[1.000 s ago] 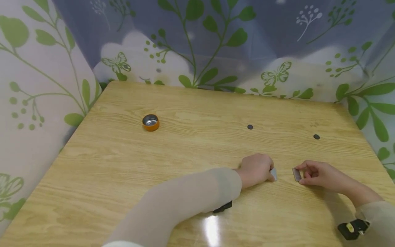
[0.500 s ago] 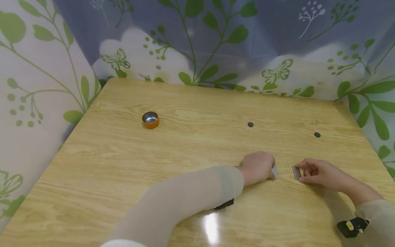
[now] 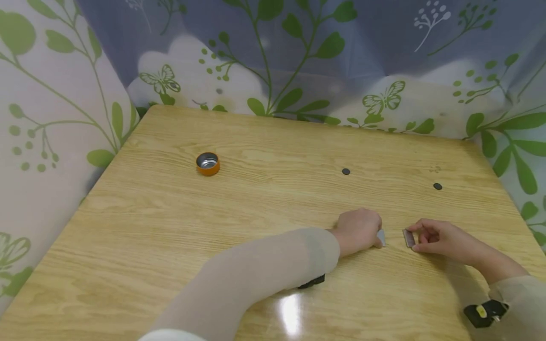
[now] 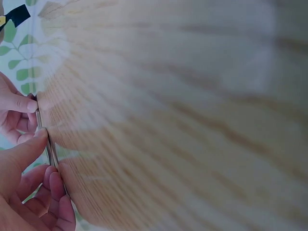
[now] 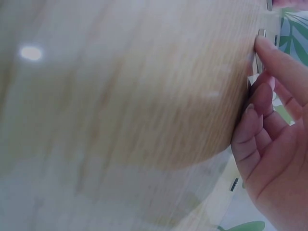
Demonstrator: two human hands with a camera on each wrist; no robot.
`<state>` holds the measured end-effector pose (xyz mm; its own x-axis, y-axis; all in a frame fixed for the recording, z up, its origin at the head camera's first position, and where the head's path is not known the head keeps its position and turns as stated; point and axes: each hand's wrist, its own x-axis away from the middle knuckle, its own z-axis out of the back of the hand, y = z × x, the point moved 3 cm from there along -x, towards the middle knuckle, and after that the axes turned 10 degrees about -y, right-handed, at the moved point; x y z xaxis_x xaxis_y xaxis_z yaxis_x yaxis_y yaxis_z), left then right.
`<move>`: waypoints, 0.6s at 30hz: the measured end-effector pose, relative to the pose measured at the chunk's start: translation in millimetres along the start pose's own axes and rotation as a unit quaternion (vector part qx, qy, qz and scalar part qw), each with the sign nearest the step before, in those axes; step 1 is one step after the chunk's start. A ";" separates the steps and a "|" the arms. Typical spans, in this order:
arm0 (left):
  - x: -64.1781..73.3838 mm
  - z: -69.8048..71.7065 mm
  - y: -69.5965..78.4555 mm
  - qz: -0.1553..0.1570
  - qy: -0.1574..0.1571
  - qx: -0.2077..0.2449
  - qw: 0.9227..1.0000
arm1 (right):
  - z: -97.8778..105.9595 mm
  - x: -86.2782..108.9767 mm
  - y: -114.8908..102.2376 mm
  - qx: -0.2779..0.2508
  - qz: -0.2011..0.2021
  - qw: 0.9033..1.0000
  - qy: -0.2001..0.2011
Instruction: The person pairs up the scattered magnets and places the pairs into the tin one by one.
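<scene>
Gripping a small pale grey piece (image 3: pixel 381 238) between thumb and fingers of the left hand (image 3: pixel 358 231), right of centre in the lower half of the head view. Pinching a small darker grey piece (image 3: pixel 409 238) by its two ends with the right hand (image 3: pixel 445 240), farther toward the lower right of the frame, with forefinger at the upper end and thumb at the lower. Holding both pieces between the two hands, near each other but apart, with a narrow strip of wood-grained counter (image 3: pixel 394 240) between. Appearing edge-on in the wrist views, at the left of the frame in one and at the upper right in the other. Impossible to tell whether pressed onto the counter or raised slightly off it. With one dark disc (image 3: pixel 346 171) above the left hand in the head view and another dark disc (image 3: pixel 437 186) above the right hand, toward the right edge. Well apart from both hands, at upper left of centre, an orange bowl (image 3: pixel 208 172) with a shiny metal inside.
</scene>
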<state>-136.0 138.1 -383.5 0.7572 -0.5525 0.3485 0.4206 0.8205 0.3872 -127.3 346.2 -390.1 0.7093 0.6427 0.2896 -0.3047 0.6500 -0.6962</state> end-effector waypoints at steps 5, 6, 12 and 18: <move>-0.5 -0.1 0.3 -0.007 0.000 -0.003 1.000 | -1.9 -0.7 1.1 -0.005 -0.009 1.000 -0.008; -0.6 -0.1 0.5 -0.008 0.000 -0.003 1.000 | -1.7 -0.7 1.2 -0.005 -0.010 1.000 -0.007; -0.7 0.1 2.1 -0.003 -0.003 -0.006 1.000 | -2.6 -1.1 0.7 -0.007 -0.007 1.000 0.000; -2.8 -0.2 2.8 0.002 -0.002 -0.009 1.000 | -3.5 -0.9 -3.0 -0.009 -0.005 1.000 -0.002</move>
<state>-136.9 142.0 -383.5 0.7569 -0.5503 0.3525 0.4267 0.8247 0.3713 -124.8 342.3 -390.6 0.7098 0.6381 0.2982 -0.2869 0.6486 -0.7050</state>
